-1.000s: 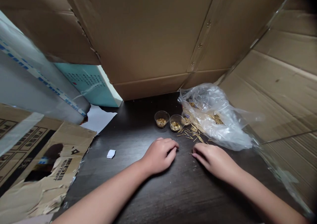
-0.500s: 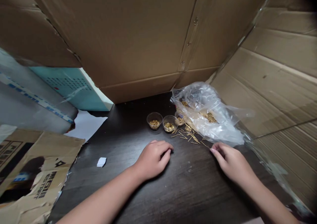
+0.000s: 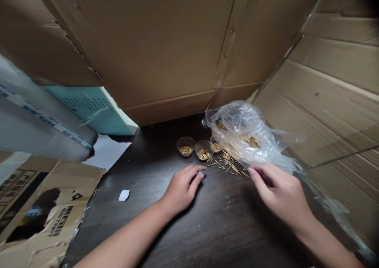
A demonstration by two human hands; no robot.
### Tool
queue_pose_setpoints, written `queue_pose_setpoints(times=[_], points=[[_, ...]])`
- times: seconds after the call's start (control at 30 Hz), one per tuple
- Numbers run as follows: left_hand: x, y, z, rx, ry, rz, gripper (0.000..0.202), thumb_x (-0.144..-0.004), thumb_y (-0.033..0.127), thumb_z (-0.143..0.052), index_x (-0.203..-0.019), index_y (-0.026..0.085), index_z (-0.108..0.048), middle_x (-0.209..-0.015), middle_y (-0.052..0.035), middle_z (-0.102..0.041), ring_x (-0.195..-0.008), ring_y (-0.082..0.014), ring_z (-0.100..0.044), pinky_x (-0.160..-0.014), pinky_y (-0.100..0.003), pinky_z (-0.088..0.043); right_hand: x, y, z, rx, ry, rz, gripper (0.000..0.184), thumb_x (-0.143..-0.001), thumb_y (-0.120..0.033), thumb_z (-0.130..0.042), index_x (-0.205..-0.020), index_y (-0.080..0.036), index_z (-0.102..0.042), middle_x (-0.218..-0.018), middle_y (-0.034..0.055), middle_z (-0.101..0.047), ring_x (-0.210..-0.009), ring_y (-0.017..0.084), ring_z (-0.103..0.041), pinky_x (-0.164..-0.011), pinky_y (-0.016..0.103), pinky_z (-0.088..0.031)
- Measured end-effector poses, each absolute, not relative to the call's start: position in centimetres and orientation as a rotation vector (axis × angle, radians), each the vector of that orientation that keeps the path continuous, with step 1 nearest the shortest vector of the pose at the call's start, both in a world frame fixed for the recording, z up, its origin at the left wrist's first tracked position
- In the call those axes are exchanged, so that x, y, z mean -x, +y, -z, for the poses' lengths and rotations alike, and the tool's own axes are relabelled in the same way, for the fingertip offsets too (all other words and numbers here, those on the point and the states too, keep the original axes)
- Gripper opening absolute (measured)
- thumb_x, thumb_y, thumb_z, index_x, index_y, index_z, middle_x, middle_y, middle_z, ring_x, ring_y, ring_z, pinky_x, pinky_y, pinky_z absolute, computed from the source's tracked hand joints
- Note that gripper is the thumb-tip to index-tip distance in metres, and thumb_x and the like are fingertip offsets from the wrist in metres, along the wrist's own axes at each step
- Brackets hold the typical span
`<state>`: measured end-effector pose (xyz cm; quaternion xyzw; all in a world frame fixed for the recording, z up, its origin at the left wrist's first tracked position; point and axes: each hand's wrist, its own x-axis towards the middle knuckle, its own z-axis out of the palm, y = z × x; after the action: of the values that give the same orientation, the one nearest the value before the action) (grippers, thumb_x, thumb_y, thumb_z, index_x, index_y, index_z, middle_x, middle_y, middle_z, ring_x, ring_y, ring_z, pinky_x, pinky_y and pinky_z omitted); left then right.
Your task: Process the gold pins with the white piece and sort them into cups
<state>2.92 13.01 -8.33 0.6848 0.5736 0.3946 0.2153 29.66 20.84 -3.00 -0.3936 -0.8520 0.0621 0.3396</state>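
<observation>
Three clear cups (image 3: 204,150) and a plastic bag (image 3: 247,135) hold apparently brass pins (image 3: 186,150).

Clear plastic bag (image 3: 244,134): the contents are blurred by creased film, and the brass-coloured pins inside cannot be counted.
Third plastic cup (image 3: 215,145): partly hidden behind the bag.
Loose pins (image 3: 227,161): too small for their ends to be made out.
Right grip (image 3: 278,193): the palm is hidden by the back of the hand, and whether anything is pinched cannot be told.
Left grip (image 3: 183,187): the palm is hidden, and whether anything is held cannot be told.
Forearms (image 3: 124,236): cut off by the bottom edge.
Teal printed sheet (image 3: 89,110): partly hidden by cardboard, with print too small to be read.
Printed cardboard sheet (image 3: 44,205): cut off by the left and bottom edges.
White paper scrap (image 3: 124,195): too small for any marking to be made out.
</observation>
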Motion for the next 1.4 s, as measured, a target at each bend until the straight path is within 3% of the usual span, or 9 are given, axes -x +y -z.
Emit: queue_pose_setpoints(times=[0.1, 0.23, 0.4, 0.5, 0.77, 1.1, 1.2, 1.3, 1.4], points=[[-2.9, 13.0, 8.3, -1.833, 1.624, -1.125, 0.022, -0.1, 0.025, -0.056, -0.119, 0.021, -0.065, -0.111, -0.0055, -0.075, -0.098, -0.0193, -0.07, -0.085, -0.03, -0.051, -25.6, 23.5, -0.8, 0.916, -2.419, -0.034, 0.023, -0.103, -0.03, -0.051, -0.098, -0.019, -0.071, -0.09, 0.0067, -0.073, -0.078, 0.019, -0.068, -0.072, 0.029, -0.048], [-3.0, 12.6, 8.0, -1.823, 1.642, -1.086, 0.014, -0.096, 0.025, -0.062, -0.109, 0.021, -0.067, -0.094, -0.002, -0.076, -0.082, -0.0166, -0.069, -0.074, -0.026, -0.049, -20.2, 29.0, -3.7, 1.004, -3.096, 0.147, 0.025, -0.098, -0.024, -0.053, -0.096, -0.021, -0.078, -0.093, 0.0088, -0.077, -0.081, 0.023, -0.07, -0.064, 0.029, -0.044], [-3.1, 12.5, 7.7, -1.845, 1.645, -1.032, 0.005, -0.093, 0.024, -0.067, -0.095, 0.019, -0.068, -0.082, -0.0008, -0.073, -0.073, -0.0156, -0.065, -0.067, -0.025, -0.044, -16.5, 32.0, -3.3, 0.964, -3.349, 0.129, 0.018, -0.079, -0.015, -0.071, -0.091, -0.022, -0.082, -0.09, 0.0088, -0.079, -0.077, 0.024, -0.072, -0.062, 0.027, -0.045], [-3.1, 12.6, 7.7, -1.853, 1.62, -1.016, 0.005, -0.092, 0.023, -0.068, -0.089, 0.018, -0.068, -0.081, -0.001, -0.072, -0.074, -0.0154, -0.065, -0.068, -0.025, -0.043, -16.0, 32.1, -2.4, 0.96, -3.411, 0.151, 0.016, -0.076, -0.014, -0.072, -0.088, -0.019, -0.083, -0.087, 0.0116, -0.079, -0.075, 0.025, -0.073, -0.06, 0.028, -0.045], [-3.0, 12.7, 7.7, -1.885, 1.532, -1.052, 0.009, -0.093, 0.025, -0.067, -0.089, 0.018, -0.071, -0.085, -0.0032, -0.073, -0.08, -0.0173, -0.066, -0.073, -0.027, -0.045, -16.9, 31.7, -2.8, 0.869, -3.312, 0.204, 0.021, -0.081, -0.01, -0.063, -0.081, -0.021, -0.081, -0.083, 0.008, -0.079, -0.071, 0.022, -0.072, -0.057, 0.027, -0.043], [-3.0, 12.6, 7.5, -1.784, 1.596, -1.05, 0.009, -0.094, 0.026, -0.066, -0.093, 0.019, -0.071, -0.081, -0.0012, -0.073, -0.074, -0.0159, -0.065, -0.069, -0.025, -0.045, -18.6, 30.6, -3.4, 0.834, -3.117, 0.283, 0.025, -0.089, -0.013, -0.057, -0.073, -0.018, -0.075, -0.071, 0.0088, -0.074, -0.061, 0.02, -0.067, -0.056, 0.028, -0.04], [-2.9, 12.6, 7.6, -1.739, 1.611, -1.112, 0.013, -0.098, 0.026, -0.059, -0.099, 0.019, -0.07, -0.088, -0.0027, -0.074, -0.08, -0.0163, -0.067, -0.073, -0.026, -0.047, -19.7, 28.9, -3.4, 0.832, -3.012, 0.291, 0.026, -0.096, -0.018, -0.051, -0.082, -0.016, -0.073, -0.078, 0.0096, -0.073, -0.064, 0.02, -0.066, -0.057, 0.028, -0.04], [-2.8, 12.8, 7.8, -1.665, 1.595, -1.158, 0.021, -0.102, 0.028, -0.051, -0.109, 0.018, -0.067, -0.094, -0.0046, -0.073, -0.074, -0.0143, -0.067, -0.074, -0.026, -0.051, -20.9, 26.3, -1.3, 0.6, -2.707, 0.021, 0.027, -0.102, -0.027, -0.048, -0.092, -0.016, -0.07, -0.082, 0.0076, -0.071, -0.071, 0.018, -0.065, -0.063, 0.028, -0.045], [-2.9, 12.9, 8.0, -1.589, 1.558, -1.158, 0.021, -0.102, 0.029, -0.052, -0.114, 0.018, -0.066, -0.092, -0.0038, -0.073, -0.067, -0.0128, -0.065, -0.072, -0.026, -0.052, -21.7, 23.7, 2.7, 0.371, -2.435, -0.337, 0.02, -0.102, -0.02, -0.051, -0.103, -0.016, -0.07, -0.083, 0.0065, -0.07, -0.073, 0.016, -0.064, -0.068, 0.028, -0.051]])
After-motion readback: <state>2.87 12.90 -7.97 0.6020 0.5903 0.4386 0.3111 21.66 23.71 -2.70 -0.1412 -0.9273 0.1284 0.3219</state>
